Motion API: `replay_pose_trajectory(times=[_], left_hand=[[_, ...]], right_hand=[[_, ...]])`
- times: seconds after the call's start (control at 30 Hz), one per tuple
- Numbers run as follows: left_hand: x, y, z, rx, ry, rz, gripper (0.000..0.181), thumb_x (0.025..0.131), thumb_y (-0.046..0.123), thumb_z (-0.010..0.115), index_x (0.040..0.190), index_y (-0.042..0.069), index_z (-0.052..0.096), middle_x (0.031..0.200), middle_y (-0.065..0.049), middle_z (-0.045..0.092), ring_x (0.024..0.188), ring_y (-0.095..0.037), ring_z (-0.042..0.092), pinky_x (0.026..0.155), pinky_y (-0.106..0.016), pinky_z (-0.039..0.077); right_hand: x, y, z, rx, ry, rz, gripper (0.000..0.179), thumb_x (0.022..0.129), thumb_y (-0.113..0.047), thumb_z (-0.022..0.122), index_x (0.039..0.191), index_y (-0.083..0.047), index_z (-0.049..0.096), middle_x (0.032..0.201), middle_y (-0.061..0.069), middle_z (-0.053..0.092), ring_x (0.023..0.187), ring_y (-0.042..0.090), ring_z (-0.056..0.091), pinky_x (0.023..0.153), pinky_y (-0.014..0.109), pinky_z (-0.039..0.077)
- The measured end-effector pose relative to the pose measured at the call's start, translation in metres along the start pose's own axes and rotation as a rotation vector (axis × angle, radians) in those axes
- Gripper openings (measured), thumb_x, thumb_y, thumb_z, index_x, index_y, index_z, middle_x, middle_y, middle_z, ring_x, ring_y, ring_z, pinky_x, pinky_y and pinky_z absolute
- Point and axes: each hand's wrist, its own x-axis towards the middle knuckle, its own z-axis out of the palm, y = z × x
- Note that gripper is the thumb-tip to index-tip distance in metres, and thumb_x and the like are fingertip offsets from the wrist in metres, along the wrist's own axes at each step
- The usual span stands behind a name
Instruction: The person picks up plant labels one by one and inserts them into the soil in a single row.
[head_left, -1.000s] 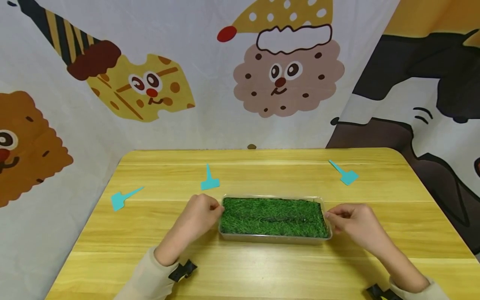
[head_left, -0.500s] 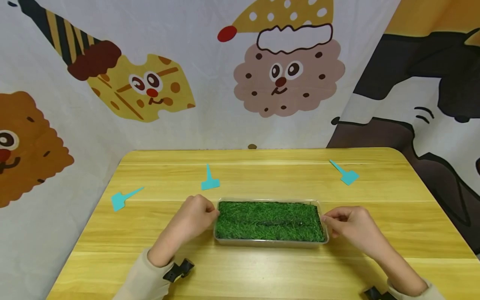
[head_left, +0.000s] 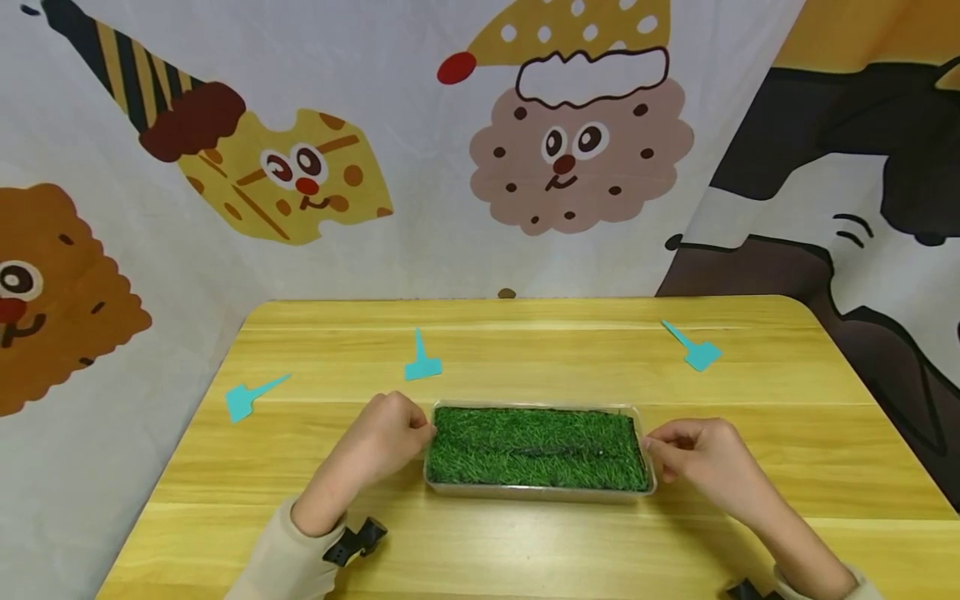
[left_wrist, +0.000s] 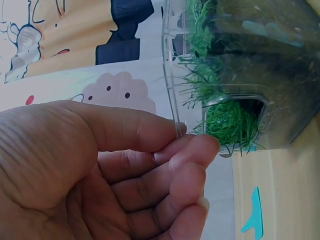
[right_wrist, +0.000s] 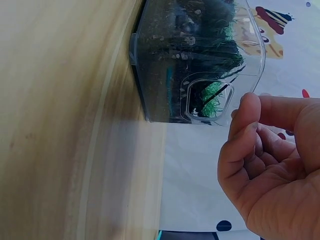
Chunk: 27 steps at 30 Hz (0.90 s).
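A clear plastic box (head_left: 542, 493) with a mat of artificial grass (head_left: 536, 450) in its top stands on the table between my two hands. My left hand (head_left: 390, 433) pinches the rim at the box's left end. In the left wrist view thumb and index finger meet on the clear rim (left_wrist: 172, 95), other fingers curled below. At the opposite end my right hand (head_left: 693, 446) pinches the rim between thumb and fingertips. Dark, soil-like matter shows through the box wall (right_wrist: 160, 85) in the right wrist view.
Three turquoise T-shaped plant labels lie on the wooden table (head_left: 540, 333): one label (head_left: 242, 402) at left, another label (head_left: 422, 367) behind my left hand, a third label (head_left: 701, 354) at the back right. A cartoon-printed cloth (head_left: 435, 167) hangs behind the table.
The box has shifted toward me and slightly left, with both hands keeping their grip on its rim. The turquoise labels have stayed put.
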Motion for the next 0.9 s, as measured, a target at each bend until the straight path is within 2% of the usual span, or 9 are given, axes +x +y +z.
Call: replay_pose_trajectory(times=[0.53, 0.9], left_hand=[[-0.0004, 0.0004, 0.0009, 0.03, 0.002, -0.036, 0.057, 0.099, 0.009, 0.07, 0.051, 0.018, 0.041, 0.046, 0.01, 0.029, 0.043, -0.009, 0.027, 0.045, -0.022, 0.026], [0.0002, -0.0014, 0.0015, 0.036, 0.002, -0.023, 0.057, 0.099, 0.011, 0.07, 0.051, 0.018, 0.04, 0.046, 0.009, 0.027, 0.043, -0.009, 0.026, 0.046, -0.023, 0.028]], right_hand=[[0.0007, 0.0, -0.0017, 0.016, -0.005, 0.004, 0.012, 0.097, -0.021, 0.077, 0.091, -0.012, 0.081, 0.064, -0.001, 0.066, 0.061, 0.016, 0.064, 0.055, 0.026, 0.046], [0.0009, 0.001, -0.0009, 0.008, -0.006, 0.0, 0.01, 0.096, -0.018, 0.077, 0.092, -0.01, 0.081, 0.065, -0.002, 0.067, 0.061, 0.015, 0.065, 0.056, 0.026, 0.048]])
